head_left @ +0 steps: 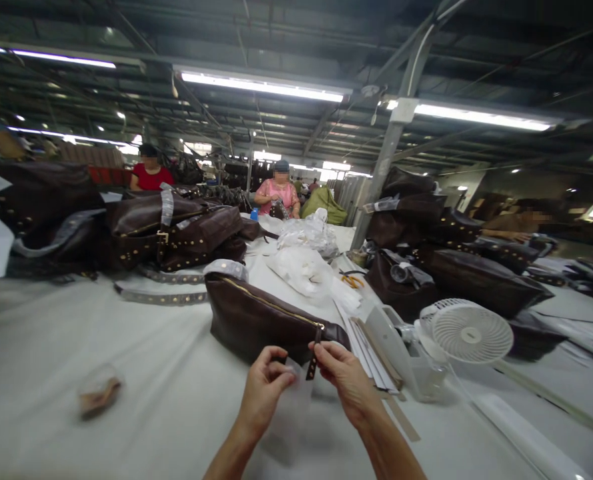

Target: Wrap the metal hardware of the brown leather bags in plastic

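Observation:
A dark brown leather bag (256, 320) with a gold zipper along its top lies on the white table in front of me. From the zipper's right end hangs a studded zipper pull (313, 363). My right hand (346, 377) pinches this pull between thumb and fingers. Just left of it, my left hand (266, 387) is closed on a thin, clear plastic piece (299, 387), which hangs blurred below the pull. Whether the plastic touches the pull I cannot tell.
Brown studded bags (176, 230) are heaped at the left, with more bags (471, 273) at the right. A white fan (466, 333) stands right of my hands, beside card strips (374, 360). Orange-handled scissors (351, 280) lie near crumpled plastic (301, 270). A co-worker (279, 190) sits across.

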Demonstrator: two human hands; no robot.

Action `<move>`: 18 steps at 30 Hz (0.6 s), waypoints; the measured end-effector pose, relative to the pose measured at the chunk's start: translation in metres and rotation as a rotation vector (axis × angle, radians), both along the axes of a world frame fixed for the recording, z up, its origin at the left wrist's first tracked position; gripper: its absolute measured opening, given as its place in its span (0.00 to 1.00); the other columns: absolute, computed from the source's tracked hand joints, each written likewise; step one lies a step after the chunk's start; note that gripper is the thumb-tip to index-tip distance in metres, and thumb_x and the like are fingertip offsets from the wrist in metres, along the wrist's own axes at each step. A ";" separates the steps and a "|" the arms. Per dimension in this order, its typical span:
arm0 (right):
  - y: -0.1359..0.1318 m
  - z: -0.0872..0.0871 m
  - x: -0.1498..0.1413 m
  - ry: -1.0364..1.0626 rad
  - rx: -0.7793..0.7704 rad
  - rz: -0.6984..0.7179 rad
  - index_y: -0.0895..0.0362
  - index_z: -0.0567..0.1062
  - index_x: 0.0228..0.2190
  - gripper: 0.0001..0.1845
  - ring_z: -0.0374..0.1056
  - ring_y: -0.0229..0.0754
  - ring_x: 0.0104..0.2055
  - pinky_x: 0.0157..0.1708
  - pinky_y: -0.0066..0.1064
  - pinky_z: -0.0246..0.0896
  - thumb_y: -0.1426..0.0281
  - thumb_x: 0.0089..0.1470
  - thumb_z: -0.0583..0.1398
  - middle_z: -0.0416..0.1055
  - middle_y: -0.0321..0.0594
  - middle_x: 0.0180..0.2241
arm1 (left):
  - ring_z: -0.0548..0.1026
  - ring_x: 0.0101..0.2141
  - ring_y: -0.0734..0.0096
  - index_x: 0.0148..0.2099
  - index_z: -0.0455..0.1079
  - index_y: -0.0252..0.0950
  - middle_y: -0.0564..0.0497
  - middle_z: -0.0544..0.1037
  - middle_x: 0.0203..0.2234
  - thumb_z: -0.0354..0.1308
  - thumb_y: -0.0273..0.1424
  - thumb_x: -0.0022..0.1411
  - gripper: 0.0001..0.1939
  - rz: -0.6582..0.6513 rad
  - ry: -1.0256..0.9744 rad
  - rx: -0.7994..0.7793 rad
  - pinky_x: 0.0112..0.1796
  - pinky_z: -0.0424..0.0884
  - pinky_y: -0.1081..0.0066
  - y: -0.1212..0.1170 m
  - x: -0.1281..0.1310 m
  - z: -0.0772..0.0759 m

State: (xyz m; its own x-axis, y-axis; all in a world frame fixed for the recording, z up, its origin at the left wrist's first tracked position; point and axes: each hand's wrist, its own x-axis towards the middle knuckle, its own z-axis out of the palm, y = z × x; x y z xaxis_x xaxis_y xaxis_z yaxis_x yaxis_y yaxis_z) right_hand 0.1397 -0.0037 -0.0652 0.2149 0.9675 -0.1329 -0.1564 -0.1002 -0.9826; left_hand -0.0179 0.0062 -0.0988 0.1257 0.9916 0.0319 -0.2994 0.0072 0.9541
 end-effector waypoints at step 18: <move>0.000 0.005 -0.006 -0.001 0.156 -0.028 0.55 0.82 0.27 0.20 0.66 0.43 0.34 0.37 0.32 0.59 0.54 0.35 0.71 0.76 0.39 0.29 | 0.68 0.21 0.76 0.48 0.65 0.33 0.61 0.71 0.16 0.66 0.27 0.40 0.29 0.052 -0.042 -0.053 0.28 0.62 0.75 -0.001 -0.003 -0.001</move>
